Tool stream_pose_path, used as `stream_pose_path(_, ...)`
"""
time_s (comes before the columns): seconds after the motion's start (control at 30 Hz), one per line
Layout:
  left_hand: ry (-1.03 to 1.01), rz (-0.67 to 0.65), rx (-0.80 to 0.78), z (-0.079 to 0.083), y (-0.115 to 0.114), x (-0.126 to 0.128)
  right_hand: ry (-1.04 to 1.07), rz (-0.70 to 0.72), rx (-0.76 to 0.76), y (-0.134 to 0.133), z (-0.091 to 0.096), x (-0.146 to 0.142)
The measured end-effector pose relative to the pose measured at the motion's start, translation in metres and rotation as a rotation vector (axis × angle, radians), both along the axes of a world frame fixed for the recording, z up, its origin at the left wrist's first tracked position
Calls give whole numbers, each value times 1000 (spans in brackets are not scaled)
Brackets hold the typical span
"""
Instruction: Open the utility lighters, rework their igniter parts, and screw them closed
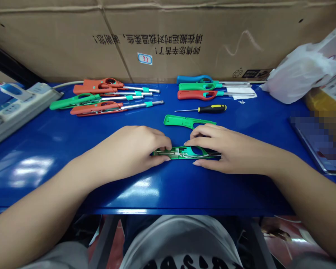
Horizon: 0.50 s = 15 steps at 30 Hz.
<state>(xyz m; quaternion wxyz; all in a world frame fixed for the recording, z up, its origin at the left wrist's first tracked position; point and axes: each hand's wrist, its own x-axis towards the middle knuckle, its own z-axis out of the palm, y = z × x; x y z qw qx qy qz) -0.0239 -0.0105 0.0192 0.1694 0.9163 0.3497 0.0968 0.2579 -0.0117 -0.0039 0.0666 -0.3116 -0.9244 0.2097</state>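
Note:
An opened green gas lighter [182, 153] lies on the blue table in front of me, its inner parts and thin wire exposed. My left hand [141, 149] pinches its left end between thumb and fingers, around the clear fuel tank. At the other end, my right hand [224, 147] is closed around the lighter near the trigger opening and the metal barrel; its palm hides most of the barrel. Just beyond lies a loose green shell half [179, 121], partly covered by my right fingers. A yellow-and-black screwdriver [212, 108] rests behind that.
Several opened red and green lighters [98, 107] lie at the back left. Blue, green and red closed lighters [197, 95] sit at the back right. A power strip [15, 106] runs along the left, a white plastic bag [294, 74] stands right, and a cardboard box [168, 22] walls the back.

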Motion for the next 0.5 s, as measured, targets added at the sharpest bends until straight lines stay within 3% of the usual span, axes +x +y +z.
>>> stream_pose_path(0.1, 109, -74, -51, 2, 3, 2, 10, -2, -2, 0, -1, -1)
stream_pose_path(0.23, 100, -66, -52, 3, 4, 3, 14, -10, 1, 0, -3, -1)
stream_pose_path(0.4, -53, -49, 48, 2, 3, 7, 37, -67, -32, 1, 11, 13)
stream_pose_path(0.5, -142, -87, 79, -8, 1, 14, -44, -133, -90, 4, 23, 25)
